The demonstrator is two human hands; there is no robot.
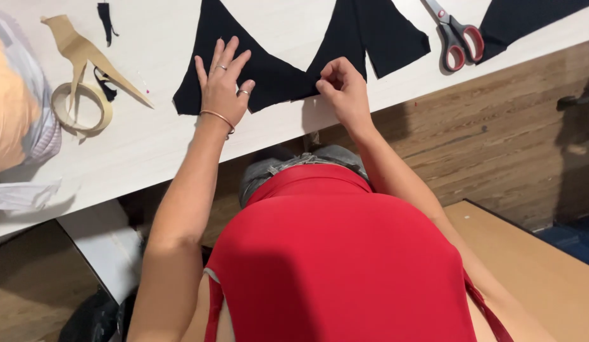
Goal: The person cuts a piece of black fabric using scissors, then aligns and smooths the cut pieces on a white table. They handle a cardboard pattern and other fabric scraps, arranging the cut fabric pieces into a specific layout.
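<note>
A black fabric piece (269, 69) lies flat on the white table (155, 133), shaped like a wide triangle. My left hand (223, 85) presses flat on its left part, fingers spread, with rings and a thin bangle at the wrist. My right hand (342, 87) pinches the fabric's lower right corner with its fingertips, where it meets a second black fabric piece (376, 31). I cannot tell whether a pin is between the fingers.
Red-handled scissors (456, 38) lie at the back right beside another black cloth (528, 19). A tape roll (82, 107) and a tan paper pattern (85, 54) sit at left, near small black scraps (106, 19) and a bundle of pale cloth (19, 107). The table's front edge runs diagonally.
</note>
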